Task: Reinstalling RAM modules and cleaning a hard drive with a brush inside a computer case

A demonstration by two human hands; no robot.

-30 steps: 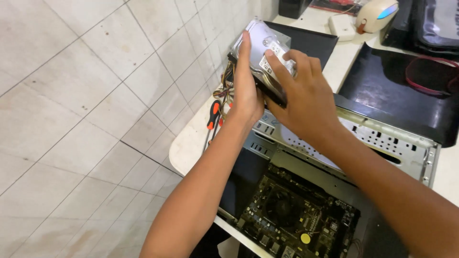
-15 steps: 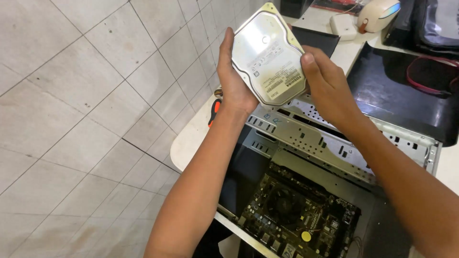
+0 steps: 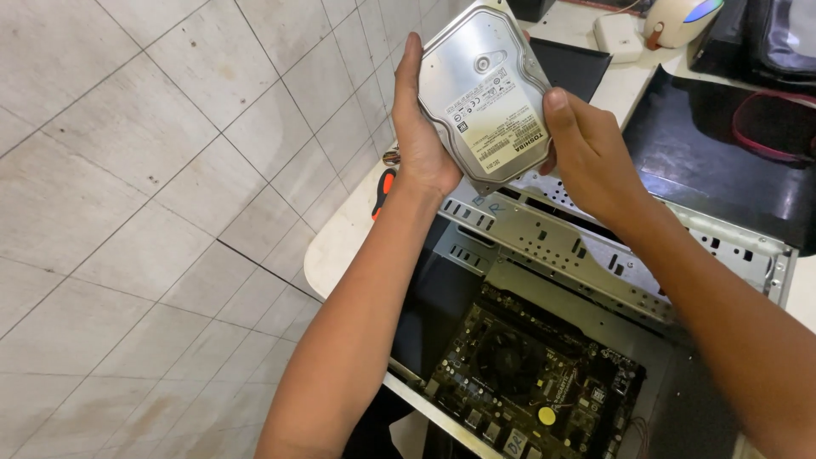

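While both hands grip it, left hand (image 3: 422,140) and right hand (image 3: 589,153) on opposite long edges, the hard drive (image 3: 487,93) sits label-up between them, above the open computer case (image 3: 586,255).

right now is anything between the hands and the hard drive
Nothing visible. The left hand and right hand grip opposite edges of the silver hard drive directly, bare skin on metal, holding it in the air above the open computer case.

You have lifted the hard drive (image 3: 484,89) higher above the open computer case (image 3: 595,255) and turned its silver labelled face up; your right hand (image 3: 586,153) moved from the top to its edge.
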